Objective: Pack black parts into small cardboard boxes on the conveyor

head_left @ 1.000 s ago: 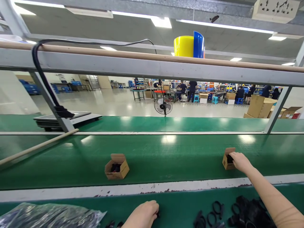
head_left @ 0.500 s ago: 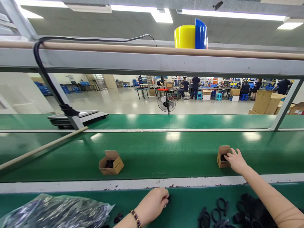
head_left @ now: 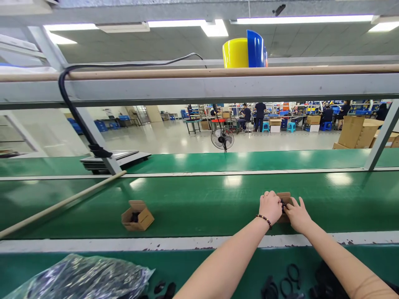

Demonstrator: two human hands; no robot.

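Observation:
A small open cardboard box (head_left: 284,197) stands on the green belt at right, with black parts inside. My left hand (head_left: 270,207), a beaded bracelet at its wrist, is closed at the box's left side, its fingertips on a small black piece over the opening. My right hand (head_left: 297,215) reaches to the box's right side, thumb and forefinger at the black contents; what they pinch is too small to name. A second open cardboard box (head_left: 137,216) with a black item in it sits at left on the belt, apart from both hands.
A clear plastic bag (head_left: 84,278) of dark items lies at front left. Black rings and straps (head_left: 289,282) are at front right. A wooden rod (head_left: 65,203) slants across the belt at left, near a flat scale (head_left: 115,160). A metal frame (head_left: 199,88) crosses above.
My left hand has moved from the front ledge up and right to the right-hand box, carrying a small black piece. My right hand stays at that box. The view has shifted slightly.

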